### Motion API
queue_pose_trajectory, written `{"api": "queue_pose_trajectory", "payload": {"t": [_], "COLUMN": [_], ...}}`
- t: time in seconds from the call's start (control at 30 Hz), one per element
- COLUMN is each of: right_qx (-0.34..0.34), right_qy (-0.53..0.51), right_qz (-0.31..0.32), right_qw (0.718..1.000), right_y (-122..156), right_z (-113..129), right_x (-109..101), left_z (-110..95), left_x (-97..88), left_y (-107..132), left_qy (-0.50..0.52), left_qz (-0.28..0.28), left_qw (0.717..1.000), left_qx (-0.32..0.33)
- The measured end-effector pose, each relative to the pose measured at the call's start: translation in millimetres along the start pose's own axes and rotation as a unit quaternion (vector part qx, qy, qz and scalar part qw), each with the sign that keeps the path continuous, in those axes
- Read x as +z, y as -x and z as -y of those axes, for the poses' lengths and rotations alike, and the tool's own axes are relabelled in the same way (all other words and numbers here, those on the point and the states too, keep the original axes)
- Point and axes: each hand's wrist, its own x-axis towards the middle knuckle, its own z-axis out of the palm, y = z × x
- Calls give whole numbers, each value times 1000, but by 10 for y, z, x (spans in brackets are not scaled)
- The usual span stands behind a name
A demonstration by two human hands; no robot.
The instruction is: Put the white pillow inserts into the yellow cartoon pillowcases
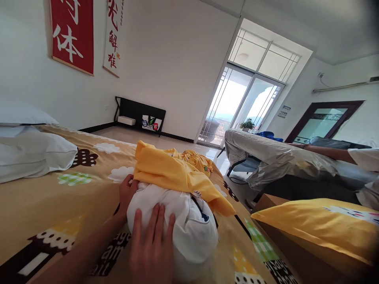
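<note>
So, yellow cover (162, 169) hid only far end of white pillow (194, 240); right hand (151, 244) spread, couldn't tell grip of left hand (126, 197).

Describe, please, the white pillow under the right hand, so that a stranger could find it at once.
Find the tan patterned bed in the foreground. In the near middle, the right hand rests on the white pillow. Unlike the white bedding at left, it is partly covered by yellow cloth and shows a dark blue patch.
</note>
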Motion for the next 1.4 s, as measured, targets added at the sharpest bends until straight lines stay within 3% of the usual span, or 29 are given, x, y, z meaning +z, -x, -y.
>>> {"api": "queue_pose_trajectory", "payload": {"t": [0.1, 0.2, 0.27, 0.37, 0.47, 0.53, 0.67, 0.87, 1.0, 1.17, 1.27, 1.4], "right_qx": [6, 10, 26, 42, 60, 73, 45, 58, 49, -52, -65, -86], "right_qy": [15, 39, 41, 41, 54, 69, 73, 108, 50, -65, -111, -138], "right_qz": [-30, -81, -104, -130, -121, -100, -72, -187, -151, 25, 105, 147], "right_qw": [999, 996, 993, 990, 989, 990, 994, 975, 986, 996, 986, 976], "right_y": [-161, -350, -408, -420, -418, -420, -400, -268, -261, -471, -528, -466], "right_z": [-237, -623, -826, -988, -1041, -1055, -1120, -1389, -1320, -988, -904, -1017], "right_x": [168, 221, 221, 199, 193, 221, 317, 438, 423, 58, -312, -820], "left_z": [-4, 27, 50, 47, 12, 3, 49, 107, 131, 240, 279, 289], "left_x": [17, 38, 45, 50, 84, 128, 214, 273, 269, 160, 100, 93], "left_y": [88, 169, 193, 207, 279, 376, 560, 657, 587, 247, 128, 130], "left_qy": [-5, -90, -175, -279, -318, -303, -261, -212, -249, -276, -266, -283], "left_qz": [48, 82, 94, 73, 46, 62, 152, 261, 261, 144, 127, 126], "left_qw": [997, 977, 930, 823, 756, 743, 723, 707, 689, 688, 666, 652], "left_qx": [54, 175, 309, 489, 570, 594, 621, 622, 628, 656, 686, 692]}}
